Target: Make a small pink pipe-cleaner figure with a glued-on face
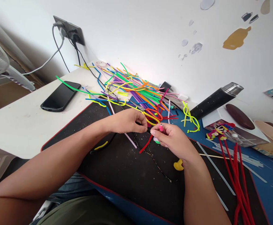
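- A little pink piece pokes up in the right hand, above the black mat.
- The right hand is curled up, pinching the pink piece.
- The left hand has its thumb and finger squeezed on a dark bit, too small to name, right by the right hand's fingertips.
- A red fuzzy stick is under the hands, and a yellow piece is by the right wrist.
- Behind is a messy pile of bright fuzzy sticks.
- A black phone lies on the white desk, off to the left.
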### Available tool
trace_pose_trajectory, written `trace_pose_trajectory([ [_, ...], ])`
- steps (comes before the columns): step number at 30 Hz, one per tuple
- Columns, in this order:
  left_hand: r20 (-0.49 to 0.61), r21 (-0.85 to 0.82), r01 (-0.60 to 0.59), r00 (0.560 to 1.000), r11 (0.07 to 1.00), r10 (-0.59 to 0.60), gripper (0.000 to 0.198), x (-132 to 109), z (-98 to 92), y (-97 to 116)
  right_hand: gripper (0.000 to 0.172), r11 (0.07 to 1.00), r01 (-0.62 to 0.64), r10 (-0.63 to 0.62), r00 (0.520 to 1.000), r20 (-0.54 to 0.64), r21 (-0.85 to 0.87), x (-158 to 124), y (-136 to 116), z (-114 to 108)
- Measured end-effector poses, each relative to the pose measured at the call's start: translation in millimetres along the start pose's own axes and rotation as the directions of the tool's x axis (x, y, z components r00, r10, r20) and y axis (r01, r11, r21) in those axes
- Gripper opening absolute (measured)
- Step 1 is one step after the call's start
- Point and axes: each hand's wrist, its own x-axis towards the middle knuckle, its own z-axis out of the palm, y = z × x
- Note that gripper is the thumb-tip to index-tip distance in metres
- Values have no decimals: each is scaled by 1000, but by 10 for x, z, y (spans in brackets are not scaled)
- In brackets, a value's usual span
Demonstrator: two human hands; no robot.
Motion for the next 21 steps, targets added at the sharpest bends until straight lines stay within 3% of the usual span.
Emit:
trace_pose_trajectory([
  [21,62,-116,11,998,993,-4,18,23,5,-37,24,997,13,-15,999,-29,-78,26,53,3],
])
